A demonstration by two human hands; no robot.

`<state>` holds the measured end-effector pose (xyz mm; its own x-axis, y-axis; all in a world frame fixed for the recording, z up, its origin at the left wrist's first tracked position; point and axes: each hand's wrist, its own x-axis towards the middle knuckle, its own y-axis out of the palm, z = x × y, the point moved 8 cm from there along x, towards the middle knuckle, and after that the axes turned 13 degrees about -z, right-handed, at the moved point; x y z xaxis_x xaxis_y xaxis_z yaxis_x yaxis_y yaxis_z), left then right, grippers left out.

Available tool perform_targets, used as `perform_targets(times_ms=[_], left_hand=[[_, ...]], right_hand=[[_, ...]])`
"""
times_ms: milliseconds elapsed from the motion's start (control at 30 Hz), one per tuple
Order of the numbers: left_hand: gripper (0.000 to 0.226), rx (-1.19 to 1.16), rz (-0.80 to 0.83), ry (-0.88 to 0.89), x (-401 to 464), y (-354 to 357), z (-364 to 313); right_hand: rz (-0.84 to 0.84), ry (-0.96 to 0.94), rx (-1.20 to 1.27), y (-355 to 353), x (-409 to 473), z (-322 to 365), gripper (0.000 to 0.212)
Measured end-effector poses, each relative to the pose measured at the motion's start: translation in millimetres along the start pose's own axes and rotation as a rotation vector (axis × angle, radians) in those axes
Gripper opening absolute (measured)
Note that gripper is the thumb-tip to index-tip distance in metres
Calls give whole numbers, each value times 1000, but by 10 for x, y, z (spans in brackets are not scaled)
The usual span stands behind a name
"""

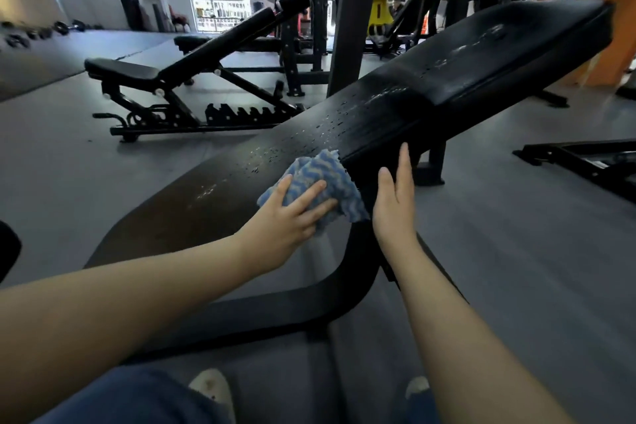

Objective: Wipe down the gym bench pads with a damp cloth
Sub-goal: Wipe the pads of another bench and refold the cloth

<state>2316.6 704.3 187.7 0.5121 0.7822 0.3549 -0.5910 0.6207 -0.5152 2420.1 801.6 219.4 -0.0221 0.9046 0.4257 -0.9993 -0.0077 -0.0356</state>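
**Blue zigzags on black**

The cloth [320, 182] carries a blue-and-white zigzag pattern. Under it, the bench pad [378, 113] is black, flecked with pale droplets. Beyond the pad stands a second bench [192, 62], black too. Grey floor [516, 234] lies around the pad; an orange wall [616, 45] lies past its far end.

Left hand [292, 213] flat, right hand [395, 203] straight-fingered

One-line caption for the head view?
Left hand presses a blue cloth on the wet bench pad; right hand rests against its side.
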Motion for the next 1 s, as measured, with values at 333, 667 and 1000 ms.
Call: perform_targets(times_ms=[333,667,1000], left_hand=[[42,133,-208,-65,497,10,2],[47,65,-207,23,145,121,-39],[51,46,51,92,-651,101,-148]], right_hand=[[98,-58,14,57,1,-88,52],[129,-48,-113,161,-141,-126,67],[304,-41,-252,467,-631,-156,73]])
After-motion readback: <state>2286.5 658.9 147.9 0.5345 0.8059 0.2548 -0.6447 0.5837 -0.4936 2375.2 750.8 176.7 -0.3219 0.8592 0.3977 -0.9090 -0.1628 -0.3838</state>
